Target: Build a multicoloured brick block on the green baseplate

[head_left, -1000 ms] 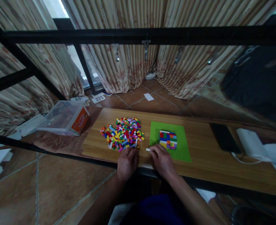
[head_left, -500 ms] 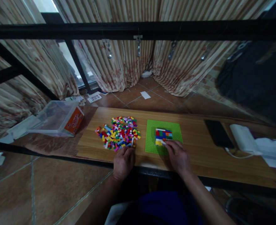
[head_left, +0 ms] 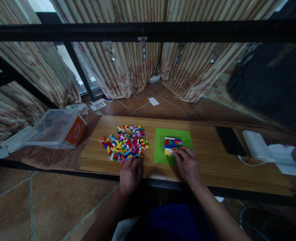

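A green studded baseplate (head_left: 159,150) lies on the wooden tabletop, carrying a small block of toy bricks (head_left: 170,143) in red, blue, green, white and yellow rows. My right hand (head_left: 188,164) reaches over the plate's near right part. Its thumb and fingers are pinched at the block's near right corner, on a small toy brick mostly covered by the fingertips. My left hand (head_left: 130,174) rests at the table's front edge with fingers curled in; whatever they hold is hidden. Just beyond it spreads a loose pile of mixed coloured toy bricks (head_left: 128,142).
A clear plastic box (head_left: 55,129) with an orange label lies at the left end. On the right are a black phone (head_left: 230,141), a white power bank (head_left: 255,145) with a cable, and white paper (head_left: 288,160). A black metal bar (head_left: 148,31) crosses beyond the table.
The whole view has shifted slightly, so things sit a little further left. My right fingertips stay at the block's near right corner; my left hand keeps its place by the pile.
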The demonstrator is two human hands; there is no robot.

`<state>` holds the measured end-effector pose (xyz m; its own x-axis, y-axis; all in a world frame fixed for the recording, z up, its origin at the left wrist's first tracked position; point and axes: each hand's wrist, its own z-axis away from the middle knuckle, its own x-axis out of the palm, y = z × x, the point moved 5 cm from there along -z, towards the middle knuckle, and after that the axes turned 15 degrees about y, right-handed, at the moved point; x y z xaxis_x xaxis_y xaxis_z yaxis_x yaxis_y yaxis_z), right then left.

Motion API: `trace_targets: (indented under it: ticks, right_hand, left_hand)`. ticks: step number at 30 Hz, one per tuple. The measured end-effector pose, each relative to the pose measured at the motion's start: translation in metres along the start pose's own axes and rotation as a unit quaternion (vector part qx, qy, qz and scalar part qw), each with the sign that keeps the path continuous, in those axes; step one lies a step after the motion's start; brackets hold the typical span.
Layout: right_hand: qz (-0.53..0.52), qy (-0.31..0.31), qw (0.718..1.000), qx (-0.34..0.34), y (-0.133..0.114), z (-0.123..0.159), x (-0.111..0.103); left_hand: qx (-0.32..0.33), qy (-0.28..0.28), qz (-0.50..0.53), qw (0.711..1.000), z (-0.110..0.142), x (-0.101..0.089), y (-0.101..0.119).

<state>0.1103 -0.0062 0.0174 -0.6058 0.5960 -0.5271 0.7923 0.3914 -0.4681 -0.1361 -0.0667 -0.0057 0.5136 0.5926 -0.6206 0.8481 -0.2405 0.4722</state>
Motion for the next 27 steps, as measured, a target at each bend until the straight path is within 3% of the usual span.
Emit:
trace_targets:
  ticks: [9,27]
  right_hand:
    - [-0.006,-0.007,1.000,-0.016,0.0001,0.0019,0.0017]
    - [-0.034,-0.003,0.999,0.030,0.0031,0.0024,0.0013]
  left_hand:
    - [-0.006,-0.008,-0.003,1.000,0.0004,0.0002,-0.0005]
    - [-0.007,-0.004,-0.004,1.000,-0.0019,-0.0014,0.0015]
